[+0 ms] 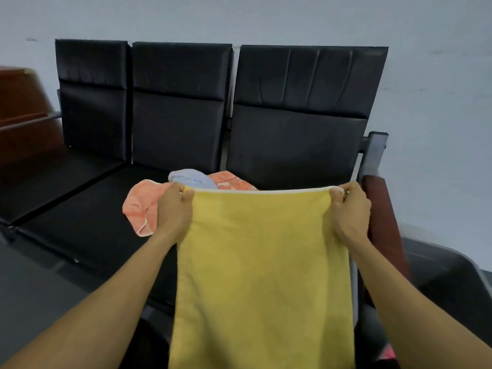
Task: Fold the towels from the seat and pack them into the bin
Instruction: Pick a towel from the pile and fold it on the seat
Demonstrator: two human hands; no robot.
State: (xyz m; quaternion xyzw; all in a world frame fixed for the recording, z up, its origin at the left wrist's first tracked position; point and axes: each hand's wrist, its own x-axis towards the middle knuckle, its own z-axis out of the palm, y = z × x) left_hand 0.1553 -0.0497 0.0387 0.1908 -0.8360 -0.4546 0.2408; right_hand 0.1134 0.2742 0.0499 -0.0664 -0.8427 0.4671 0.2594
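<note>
A yellow towel (262, 275) with a white top hem hangs stretched flat in front of me. My left hand (174, 209) pinches its top left corner and my right hand (350, 209) pinches its top right corner. Behind it, on the black seat (87, 219), lie an orange towel (141, 206), a light blue towel (191, 178) and another orange patterned towel (231, 181), all crumpled and partly hidden by the yellow one. A dark grey bin (447, 272) stands at the lower right, only its rim and part of its inside showing.
The bench has three black padded seats with backrests (178, 102) against a pale wall. A reddish-brown armrest (383, 225) on a grey metal post (374, 153) sits beside my right hand. A brown wooden piece (24, 113) stands at the far left. Something pink (388, 352) shows at the bottom right.
</note>
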